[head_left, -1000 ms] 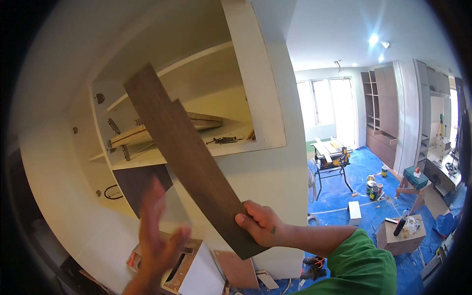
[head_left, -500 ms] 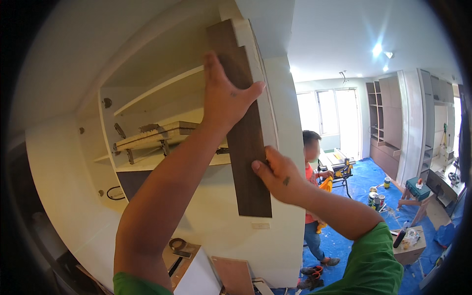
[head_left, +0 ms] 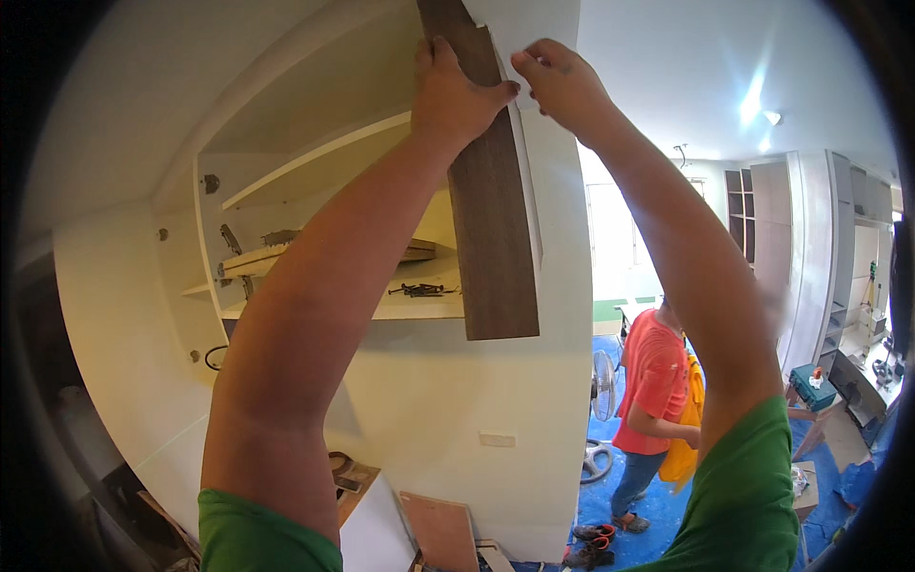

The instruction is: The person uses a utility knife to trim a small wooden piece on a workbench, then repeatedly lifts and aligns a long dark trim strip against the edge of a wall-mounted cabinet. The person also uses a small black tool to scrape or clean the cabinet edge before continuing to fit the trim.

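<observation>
A long dark brown wooden plank (head_left: 491,229) stands upright against the front edge of a cream cabinet's side panel (head_left: 548,172). My left hand (head_left: 453,95) presses flat on the plank near its top, fingers wrapped over its left edge. My right hand (head_left: 558,81) is raised beside it, fingers pinching at the plank's upper right edge where it meets the panel. Both arms reach up overhead, and the plank's top end runs out of view.
Open cabinet shelves (head_left: 315,305) hold wood strips and several dark screws (head_left: 419,289). A person in a red shirt (head_left: 653,381) stands at the right on blue floor covering, beside a fan (head_left: 602,386). Boards and tools lie below. Shelving units line the far right wall.
Both hands have risen higher along the plank. My right hand left the plank's lower middle and now grips near the top. The plank stands more upright against the panel edge.
</observation>
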A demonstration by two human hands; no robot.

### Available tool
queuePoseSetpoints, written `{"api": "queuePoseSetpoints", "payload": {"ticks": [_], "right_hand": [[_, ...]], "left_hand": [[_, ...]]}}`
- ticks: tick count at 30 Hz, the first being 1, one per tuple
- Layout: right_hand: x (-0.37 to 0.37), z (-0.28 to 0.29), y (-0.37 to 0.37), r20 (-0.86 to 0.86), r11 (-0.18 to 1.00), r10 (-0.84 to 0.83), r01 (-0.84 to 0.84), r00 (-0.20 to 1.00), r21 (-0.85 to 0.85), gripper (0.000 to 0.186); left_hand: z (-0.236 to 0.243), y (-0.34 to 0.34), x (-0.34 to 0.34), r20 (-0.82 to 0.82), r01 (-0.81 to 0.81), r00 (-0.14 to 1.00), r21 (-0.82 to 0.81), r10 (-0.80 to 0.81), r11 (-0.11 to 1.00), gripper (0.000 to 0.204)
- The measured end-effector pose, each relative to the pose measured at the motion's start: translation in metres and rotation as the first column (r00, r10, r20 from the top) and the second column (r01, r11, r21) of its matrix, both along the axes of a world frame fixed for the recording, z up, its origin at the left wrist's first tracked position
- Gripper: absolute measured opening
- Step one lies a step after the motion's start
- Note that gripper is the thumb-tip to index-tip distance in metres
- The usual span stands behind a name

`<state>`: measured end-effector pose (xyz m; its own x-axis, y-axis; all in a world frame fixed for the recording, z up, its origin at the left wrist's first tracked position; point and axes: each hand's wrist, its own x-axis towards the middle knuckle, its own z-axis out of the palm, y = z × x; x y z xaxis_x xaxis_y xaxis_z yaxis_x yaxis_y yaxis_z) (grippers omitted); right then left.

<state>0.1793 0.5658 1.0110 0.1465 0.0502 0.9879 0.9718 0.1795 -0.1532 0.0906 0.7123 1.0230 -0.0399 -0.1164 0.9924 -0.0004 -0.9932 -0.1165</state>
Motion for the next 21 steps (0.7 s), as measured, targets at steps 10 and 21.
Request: {"api": "queuePoseSetpoints", "payload": {"ticks": [10,21], "right_hand": [[-0.008,0.043,0.046,-0.161,0.908,0.418,-0.407,0.894,0.096,0.032],[-0.023,0.041,0.052,-0.198,0.862,0.503,-0.472,0.841,0.185,0.04]], "left_hand": [[0.008,0.004,-0.007,0.029,-0.04,0.999,0.038,0.039,0.999,0.124],[0.014,0.011,-0.022,-0.157,-0.044,0.987,0.005,0.044,0.999,0.128]]}}
